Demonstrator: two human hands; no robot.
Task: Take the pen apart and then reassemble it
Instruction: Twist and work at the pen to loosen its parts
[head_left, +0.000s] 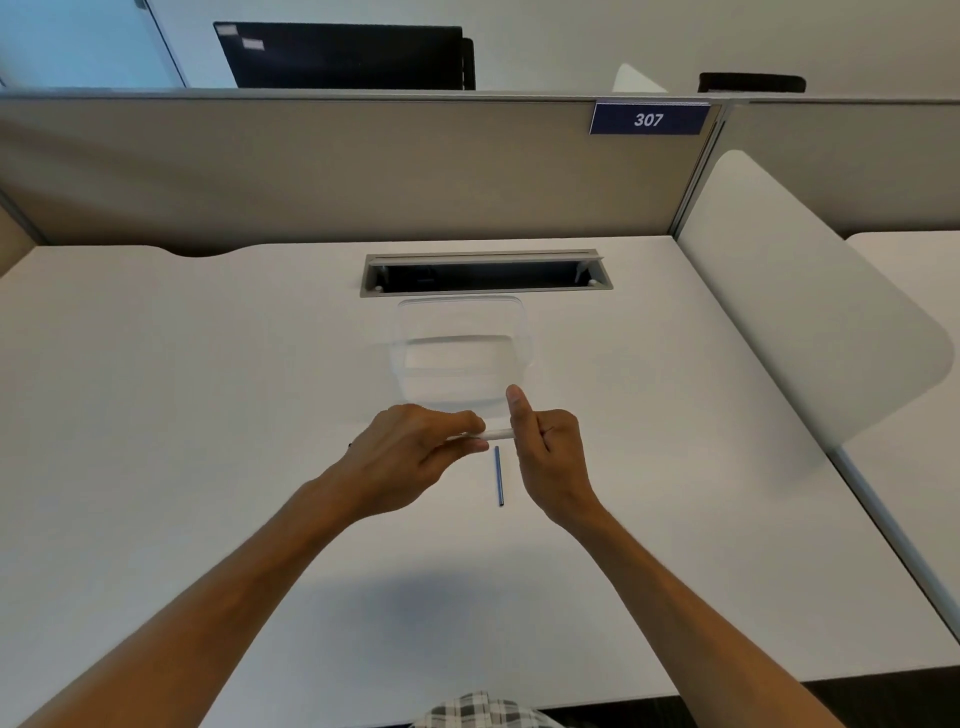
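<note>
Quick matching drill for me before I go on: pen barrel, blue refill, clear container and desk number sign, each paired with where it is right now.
Things:
1. white pen barrel
2. blue refill
3. clear container
4. number sign

Places:
A. on the partition, far right
B. lying loose on the desk between the wrists
C. held between left hand and right hand
D. on the desk just beyond the hands, before the cable slot

Pairs: 1-C, 2-B, 3-D, 4-A

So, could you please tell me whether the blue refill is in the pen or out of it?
Out. The blue refill lies by itself on the desk, while both hands hold the white pen barrel above it.
</note>
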